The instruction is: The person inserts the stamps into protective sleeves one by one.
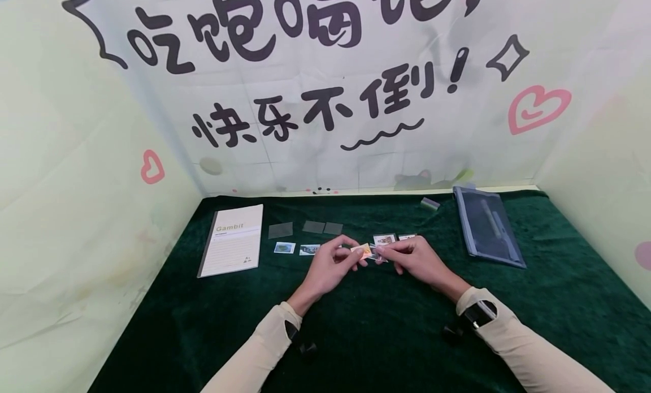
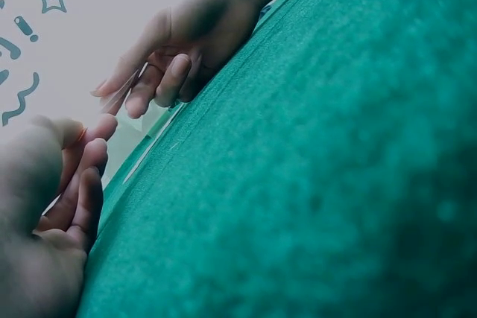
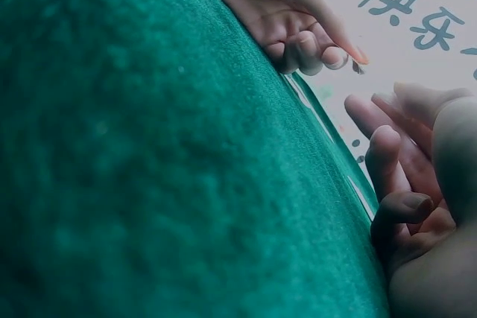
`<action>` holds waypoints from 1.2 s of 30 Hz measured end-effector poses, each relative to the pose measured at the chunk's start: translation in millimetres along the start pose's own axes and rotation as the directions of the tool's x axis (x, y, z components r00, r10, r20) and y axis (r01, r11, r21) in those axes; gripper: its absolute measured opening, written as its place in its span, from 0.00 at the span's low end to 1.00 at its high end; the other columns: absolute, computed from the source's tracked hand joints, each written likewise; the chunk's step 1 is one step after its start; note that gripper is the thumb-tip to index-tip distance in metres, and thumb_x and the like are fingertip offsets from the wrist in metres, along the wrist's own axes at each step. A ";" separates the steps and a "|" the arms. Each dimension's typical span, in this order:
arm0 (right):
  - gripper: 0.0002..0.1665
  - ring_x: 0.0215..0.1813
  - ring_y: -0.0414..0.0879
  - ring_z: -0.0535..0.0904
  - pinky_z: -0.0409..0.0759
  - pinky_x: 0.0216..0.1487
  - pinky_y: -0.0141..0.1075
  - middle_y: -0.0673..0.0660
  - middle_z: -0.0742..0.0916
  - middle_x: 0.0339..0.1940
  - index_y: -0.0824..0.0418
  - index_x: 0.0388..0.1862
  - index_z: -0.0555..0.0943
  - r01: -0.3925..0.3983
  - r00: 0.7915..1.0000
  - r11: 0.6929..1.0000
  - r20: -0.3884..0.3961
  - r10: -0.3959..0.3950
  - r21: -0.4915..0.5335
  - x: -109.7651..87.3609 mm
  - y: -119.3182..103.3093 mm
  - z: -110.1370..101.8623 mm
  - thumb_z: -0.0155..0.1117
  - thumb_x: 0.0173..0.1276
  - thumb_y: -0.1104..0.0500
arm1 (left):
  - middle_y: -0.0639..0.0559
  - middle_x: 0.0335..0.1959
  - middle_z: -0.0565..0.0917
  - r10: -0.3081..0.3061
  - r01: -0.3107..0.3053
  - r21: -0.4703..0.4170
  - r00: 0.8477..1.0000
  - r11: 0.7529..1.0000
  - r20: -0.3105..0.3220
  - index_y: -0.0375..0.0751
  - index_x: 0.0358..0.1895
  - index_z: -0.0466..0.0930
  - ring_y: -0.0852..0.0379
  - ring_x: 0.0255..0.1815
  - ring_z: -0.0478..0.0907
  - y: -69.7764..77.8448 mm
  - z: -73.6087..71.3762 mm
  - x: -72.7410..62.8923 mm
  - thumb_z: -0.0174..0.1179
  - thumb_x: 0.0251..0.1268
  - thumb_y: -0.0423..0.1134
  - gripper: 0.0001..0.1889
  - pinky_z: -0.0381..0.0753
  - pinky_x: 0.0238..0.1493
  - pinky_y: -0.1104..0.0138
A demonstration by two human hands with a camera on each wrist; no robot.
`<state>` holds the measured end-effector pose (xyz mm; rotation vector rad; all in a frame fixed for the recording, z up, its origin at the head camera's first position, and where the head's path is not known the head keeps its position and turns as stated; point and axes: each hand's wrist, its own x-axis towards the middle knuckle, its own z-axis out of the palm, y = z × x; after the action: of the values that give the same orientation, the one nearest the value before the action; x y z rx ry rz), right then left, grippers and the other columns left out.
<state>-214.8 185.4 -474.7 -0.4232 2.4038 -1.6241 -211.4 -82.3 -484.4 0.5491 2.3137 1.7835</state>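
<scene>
An orange picture card (image 1: 363, 250) is pinched at its edge by the left hand (image 1: 328, 267), just beside a clear sleeve (image 2: 121, 93) pinched by the right hand (image 1: 419, 261); edge grips probably leave the card's face uncovered. Whether that sleeve contains anything, I cannot tell. Left of the orange card, two small pictures (image 1: 284, 247) lie before see-through rectangles (image 1: 280, 230), spaced perhaps for easy picking; farther left lies a notebook (image 1: 231, 240). Well right of the card, a see-through pouch (image 1: 480, 234) appears to contain a slim object (image 1: 490, 219).
</scene>
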 end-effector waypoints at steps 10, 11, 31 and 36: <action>0.19 0.26 0.48 0.78 0.75 0.33 0.35 0.57 0.87 0.26 0.50 0.50 0.94 -0.001 1.000 1.000 -0.012 0.001 -0.010 -0.7 -0.3 0.5 0.66 0.81 0.40 | 0.58 0.42 0.95 -0.004 0.004 0.016 1.000 1.000 0.008 0.56 0.56 0.84 0.53 0.41 0.86 1.9 1.0 -1.2 0.64 0.80 0.56 0.14 0.78 0.47 0.62; 0.19 0.26 0.49 0.78 0.75 0.33 0.35 0.57 0.87 0.26 0.50 0.50 0.94 -0.001 1.000 1.000 -0.013 0.001 -0.009 -0.8 -0.2 0.5 0.66 0.81 0.40 | 0.58 0.42 0.95 -0.003 0.003 0.019 1.000 1.000 0.010 0.56 0.56 0.84 0.53 0.41 0.86 1.8 1.0 -1.2 0.64 0.80 0.56 0.14 0.79 0.47 0.62; 0.16 0.28 0.48 0.81 0.80 0.33 0.36 0.59 0.92 0.39 0.49 0.55 0.91 0.025 0.999 1.000 0.022 -0.025 0.000 0.6 2.2 1.3 0.68 0.80 0.42 | 0.60 0.40 0.94 0.012 -0.018 0.087 0.998 0.996 0.066 0.56 0.50 0.89 0.56 0.41 0.86 -1.8 -0.3 -0.3 0.63 0.80 0.57 0.13 0.80 0.48 0.64; 0.16 0.29 0.48 0.83 0.81 0.35 0.37 0.59 0.93 0.42 0.53 0.55 0.90 0.026 0.999 1.000 0.031 -0.026 0.017 0.5 2.5 1.4 0.69 0.80 0.44 | 0.61 0.39 0.94 0.032 -0.040 0.100 0.997 0.994 0.075 0.57 0.49 0.89 0.56 0.41 0.87 -1.3 0.2 -0.2 0.64 0.79 0.57 0.12 0.82 0.47 0.64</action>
<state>-215.1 184.9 -477.6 -0.4754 2.3696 -1.6349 -211.4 -82.5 -485.7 0.6646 2.3686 1.6390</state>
